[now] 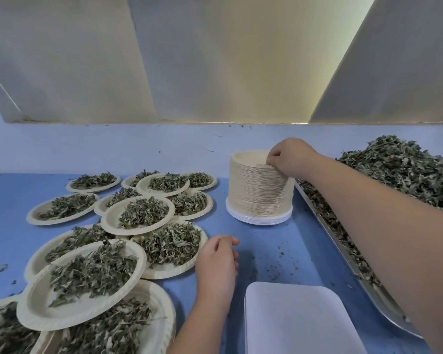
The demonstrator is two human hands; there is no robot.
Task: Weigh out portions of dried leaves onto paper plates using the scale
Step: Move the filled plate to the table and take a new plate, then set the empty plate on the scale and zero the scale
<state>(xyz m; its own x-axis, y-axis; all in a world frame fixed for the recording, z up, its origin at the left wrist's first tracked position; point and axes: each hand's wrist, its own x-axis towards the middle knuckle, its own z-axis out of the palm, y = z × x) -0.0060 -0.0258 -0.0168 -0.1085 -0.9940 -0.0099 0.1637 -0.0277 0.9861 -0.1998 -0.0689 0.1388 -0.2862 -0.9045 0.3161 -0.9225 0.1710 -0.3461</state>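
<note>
A tall stack of beige paper plates (256, 192) stands on the blue table, right of centre. My right hand (289, 158) reaches over it and pinches the rim of the top plate. My left hand (216, 261) hovers low over the table with its fingers loosely curled and nothing in them. A white scale platform (299, 320) sits at the bottom centre with nothing on it. A big heap of dried leaves (399, 169) fills a metal tray (384, 297) on the right. Several filled paper plates (138, 213) overlap on the left.
Leaf crumbs are scattered on the blue table (269, 249) between the scale and the stack. A pale wall panel (215, 60) rises behind the table. A few white plates (258, 219) lie under the beige stack.
</note>
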